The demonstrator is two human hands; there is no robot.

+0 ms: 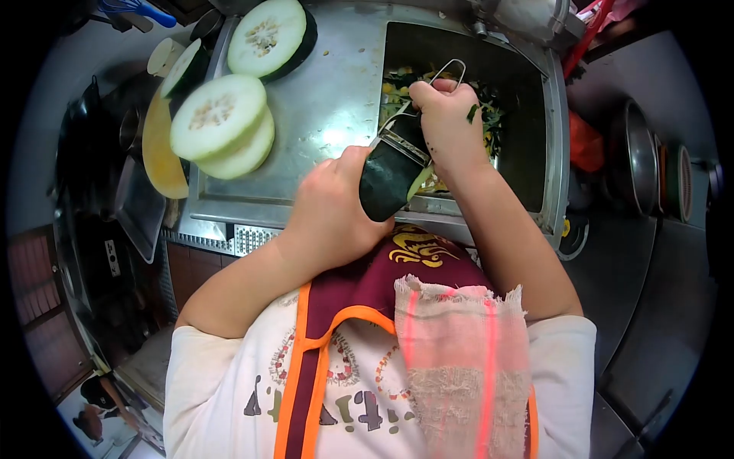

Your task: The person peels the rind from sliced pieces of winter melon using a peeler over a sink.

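Observation:
My left hand (332, 203) grips a dark-green-skinned piece of winter melon (382, 183) from its left side, over the sink's near left edge. Wrapped round the metal handle of a peeler (405, 145) is my right hand (453, 126). The peeler's blade rests across the melon's dark skin, and its wire handle end sticks out above my fist. A scrap of green peel (472, 114) clings to the back of my right hand. Pale flesh shows along the melon's right edge. Peel scraps (493, 122) lie in the sink (527, 168) below.
Thick winter melon slices (267, 38) (218, 115) with seedy centres lie on the steel counter (336, 92) to the left. Beyond them are a yellow curved object (158, 145) and a metal tray (140, 206). Metal pans (638, 157) stand at the right.

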